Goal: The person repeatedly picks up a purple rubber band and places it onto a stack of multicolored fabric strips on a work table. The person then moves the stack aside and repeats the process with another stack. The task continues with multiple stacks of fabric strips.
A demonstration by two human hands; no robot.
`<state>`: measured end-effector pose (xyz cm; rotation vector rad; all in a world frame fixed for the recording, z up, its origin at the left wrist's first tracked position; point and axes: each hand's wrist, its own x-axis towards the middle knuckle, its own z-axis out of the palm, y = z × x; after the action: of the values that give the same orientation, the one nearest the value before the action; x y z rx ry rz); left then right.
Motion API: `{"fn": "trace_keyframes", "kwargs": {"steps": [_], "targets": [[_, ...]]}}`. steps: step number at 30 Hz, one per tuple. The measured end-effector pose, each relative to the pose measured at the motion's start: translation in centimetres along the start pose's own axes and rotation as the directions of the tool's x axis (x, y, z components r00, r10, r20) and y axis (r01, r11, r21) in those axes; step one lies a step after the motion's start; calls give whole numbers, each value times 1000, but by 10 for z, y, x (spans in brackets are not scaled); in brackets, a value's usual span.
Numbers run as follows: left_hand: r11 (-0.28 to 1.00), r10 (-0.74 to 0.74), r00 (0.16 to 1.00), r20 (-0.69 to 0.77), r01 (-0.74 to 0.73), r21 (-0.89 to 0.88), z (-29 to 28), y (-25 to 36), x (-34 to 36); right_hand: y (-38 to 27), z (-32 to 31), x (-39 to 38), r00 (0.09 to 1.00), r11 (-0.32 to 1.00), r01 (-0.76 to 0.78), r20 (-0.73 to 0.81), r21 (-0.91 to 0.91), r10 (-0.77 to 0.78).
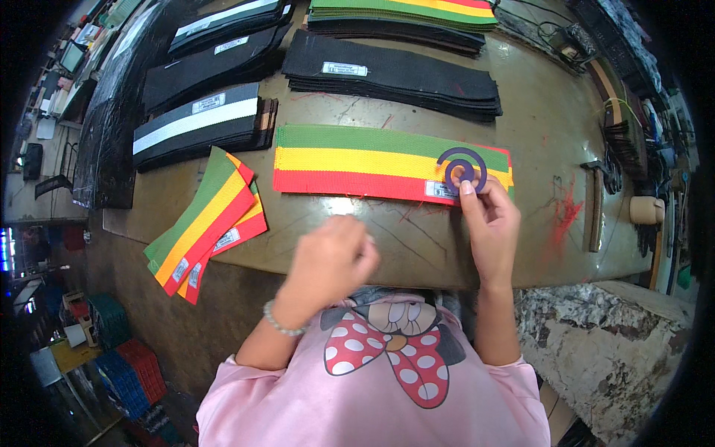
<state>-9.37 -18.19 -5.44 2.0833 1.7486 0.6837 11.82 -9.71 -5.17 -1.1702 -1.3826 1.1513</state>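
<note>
In front of me lies a flat woven strip (357,160) striped green, yellow and red, with a small white label near its right end; the edges of others show under it. Over that right end, my right hand (493,216) pinches a dark purple spiral-shaped piece (480,160) between thumb and fingers. My left hand (331,253) hovers near the table's front edge, below the strip, with its fingers curled closed; whatever they hold, if anything, is hidden. To its left, several striped strips (205,223) lie fanned, overhanging the table edge.
Behind the strip sits a stack of black strips (395,78). Black-and-white strips (201,119) are piled at the left, and more striped ones (417,9) at the back. Red thread scraps (567,212) and a narrow bar (596,208) lie on the right of the table.
</note>
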Motion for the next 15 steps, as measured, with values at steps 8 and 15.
{"fn": "trace_keyframes", "kwargs": {"steps": [8,15], "targets": [[997,68,903,-425,-45,64,-8,-24,11,-12,40,3,960,974,209,208,-82,-189],[978,201,889,-413,-207,30,5,-34,23,-10,37,12,924,993,108,373,-43,-84]]}}
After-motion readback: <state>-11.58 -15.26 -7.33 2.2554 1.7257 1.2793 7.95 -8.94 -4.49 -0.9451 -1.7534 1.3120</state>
